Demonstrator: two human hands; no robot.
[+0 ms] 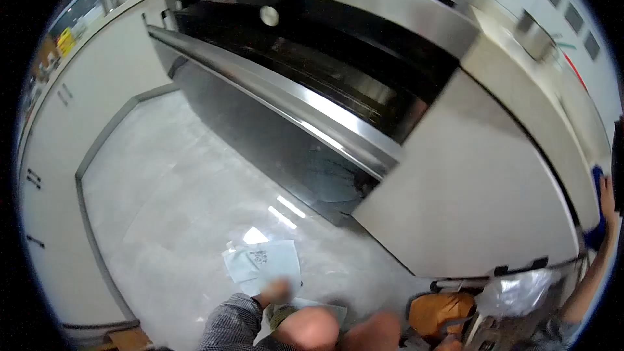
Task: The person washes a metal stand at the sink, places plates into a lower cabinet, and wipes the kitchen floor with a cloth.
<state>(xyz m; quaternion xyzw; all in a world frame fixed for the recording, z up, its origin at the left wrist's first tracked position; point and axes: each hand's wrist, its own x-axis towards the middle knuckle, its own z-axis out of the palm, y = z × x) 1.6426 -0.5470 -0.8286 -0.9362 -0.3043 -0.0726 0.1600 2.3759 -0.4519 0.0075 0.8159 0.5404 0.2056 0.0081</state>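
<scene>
My left hand (278, 290), in a grey textured sleeve, reaches down over the lower right corner of a creased pale blue sheet (263, 266) with a printed square code. Its fingers are blurred, so whether they grip the sheet does not show. At the far right edge my right hand (607, 198) is closed on a dark blue cloth (596, 218) by the counter's edge. In front of me is a built-in oven (312, 52); its steel-edged door (273, 110) hangs tilted down, and its inside is dark.
My bent knees (312, 328) are at the bottom. An orange-brown bag (442, 312) and clear plastic (520, 291) lie to their right. White cabinets (468, 188) flank the oven. A metal pot (533, 36) stands on the right counter. The grey floor (162, 188) is glossy.
</scene>
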